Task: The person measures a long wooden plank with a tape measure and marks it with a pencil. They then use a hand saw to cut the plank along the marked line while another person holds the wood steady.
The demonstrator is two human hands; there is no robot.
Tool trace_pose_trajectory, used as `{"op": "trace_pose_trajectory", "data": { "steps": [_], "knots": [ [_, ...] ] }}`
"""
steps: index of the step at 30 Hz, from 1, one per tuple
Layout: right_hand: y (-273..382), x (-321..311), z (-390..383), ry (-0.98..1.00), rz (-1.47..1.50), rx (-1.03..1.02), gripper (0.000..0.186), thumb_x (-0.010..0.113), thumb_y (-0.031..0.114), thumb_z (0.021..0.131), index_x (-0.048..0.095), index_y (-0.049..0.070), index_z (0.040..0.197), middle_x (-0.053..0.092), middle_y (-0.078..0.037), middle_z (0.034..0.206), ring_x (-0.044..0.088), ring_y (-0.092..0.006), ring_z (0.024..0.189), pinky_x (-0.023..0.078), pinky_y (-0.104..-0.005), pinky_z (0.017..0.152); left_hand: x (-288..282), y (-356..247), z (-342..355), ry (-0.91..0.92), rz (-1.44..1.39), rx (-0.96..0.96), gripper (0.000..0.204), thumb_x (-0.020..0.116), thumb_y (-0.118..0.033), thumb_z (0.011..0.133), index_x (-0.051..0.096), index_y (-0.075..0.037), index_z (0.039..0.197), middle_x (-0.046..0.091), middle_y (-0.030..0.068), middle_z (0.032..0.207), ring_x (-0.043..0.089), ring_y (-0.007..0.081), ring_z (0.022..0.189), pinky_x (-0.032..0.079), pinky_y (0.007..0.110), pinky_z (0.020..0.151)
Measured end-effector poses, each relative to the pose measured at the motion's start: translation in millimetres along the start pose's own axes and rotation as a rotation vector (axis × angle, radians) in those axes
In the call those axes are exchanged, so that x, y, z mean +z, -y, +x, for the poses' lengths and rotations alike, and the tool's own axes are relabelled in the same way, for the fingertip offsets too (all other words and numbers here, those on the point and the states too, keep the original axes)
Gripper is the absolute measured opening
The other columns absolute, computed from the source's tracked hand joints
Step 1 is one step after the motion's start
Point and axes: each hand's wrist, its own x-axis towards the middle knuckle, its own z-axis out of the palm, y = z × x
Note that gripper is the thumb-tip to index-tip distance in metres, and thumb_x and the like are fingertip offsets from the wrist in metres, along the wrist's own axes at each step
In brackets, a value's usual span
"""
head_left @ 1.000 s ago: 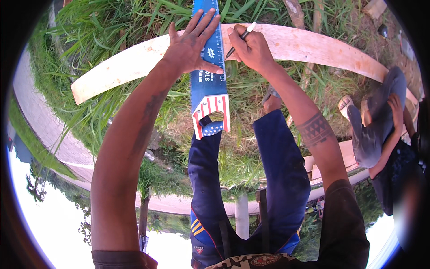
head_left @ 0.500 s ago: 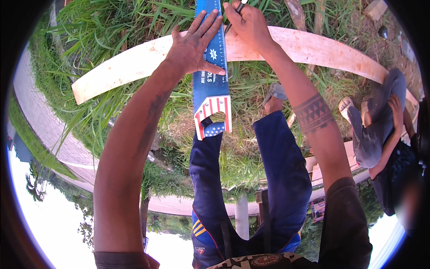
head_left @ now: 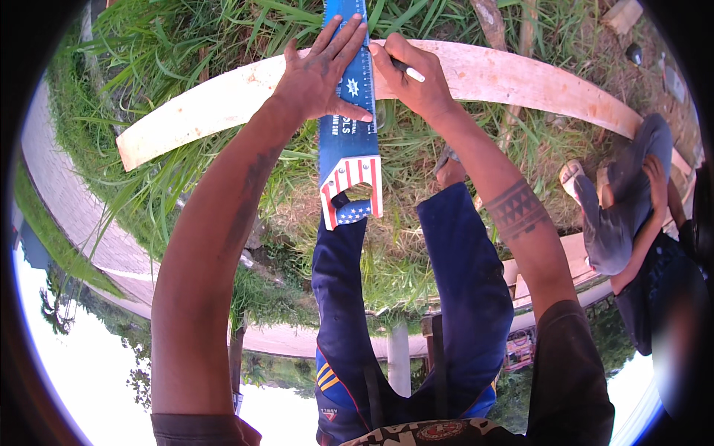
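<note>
A pale wooden board [head_left: 223, 95] lies crosswise before me, its line bent by the lens. Across it rests a hand saw [head_left: 343, 141] with a blue blade and a handle in red and white stripes and white stars on blue, the handle toward me. My left hand [head_left: 318, 78] presses flat on the blade, fingers spread. Close by the blade's right edge, my right hand [head_left: 416, 78] grips a black marker pen [head_left: 410, 71] with a white end. Its writing tip is hidden behind my fingers, over the board.
At the right another person [head_left: 632, 201] sits or crouches by the board's far right end, a hand on one knee. Tall grass [head_left: 178, 44] surrounds the board. Wooden posts [head_left: 489, 26] stand beyond it. A paved path [head_left: 74, 193] curves along the left.
My right hand has come down toward me along the blade's right edge with the marker pen, whose white end now points to the right. My left hand and the saw stay nearly in place.
</note>
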Motion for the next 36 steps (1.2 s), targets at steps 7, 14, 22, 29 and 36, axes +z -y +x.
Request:
{"op": "trace_pose_trajectory", "data": {
  "steps": [7,14,22,29,36],
  "knots": [
    [6.7,2.9,-13.5,-0.13,0.094,0.076,0.018,0.067,0.012,0.102,0.055,0.003,0.092,0.059,-0.01,0.075,0.058,-0.0175,0.064,0.049,-0.0326,0.06,2.2,0.6,-0.3,-0.008,0.003,-0.002,0.156,0.078,-0.088,0.043,0.011,-0.022,0.168,0.008,-0.0034,0.175,0.012,0.023,0.161,0.031,0.079,0.107],
    [-9.2,11.2,-7.7,-0.159,0.086,0.012,0.022,0.065,0.014,0.104,0.052,0.003,0.091,0.057,-0.009,0.072,0.057,-0.0148,0.062,0.049,-0.0308,0.058,4.7,1.8,-0.5,-0.035,0.006,0.012,0.156,0.076,-0.089,0.043,0.012,-0.022,0.168,0.009,-0.0035,0.175,0.012,0.0228,0.161,0.031,0.079,0.107],
    [13.8,1.2,-33.5,-0.041,0.061,0.081,0.019,0.066,0.01,0.101,0.052,0.004,0.09,0.059,-0.012,0.066,0.06,-0.0245,0.055,0.049,-0.0332,0.055,3.9,-0.8,-0.7,0.0,0.024,-0.012,0.155,0.076,-0.089,0.044,0.012,-0.022,0.168,0.008,-0.0037,0.175,0.012,0.0222,0.161,0.03,0.079,0.111],
    [4.5,3.7,-39.6,0.059,0.005,0.183,0.019,0.062,0.013,0.102,0.052,0.004,0.09,0.054,-0.015,0.061,0.06,-0.0331,0.051,0.044,-0.0407,0.046,4.2,-0.4,-2.3,-0.018,0.038,-0.004,0.154,0.076,-0.088,0.045,0.011,-0.021,0.168,0.007,-0.0031,0.175,0.012,0.0226,0.161,0.03,0.078,0.112],
    [7.1,14.3,-10.8,0.049,0.076,0.316,0.029,0.06,0.02,0.103,0.059,0.002,0.08,0.056,-0.018,0.058,0.064,-0.0394,0.058,0.044,-0.044,0.048,-14.2,-1.5,-2.0,0.191,0.059,0.006,0.145,0.073,-0.086,0.061,0.011,-0.007,0.166,0.008,0.011,0.175,0.011,0.034,0.16,0.025,0.078,0.113]
  ]
}}
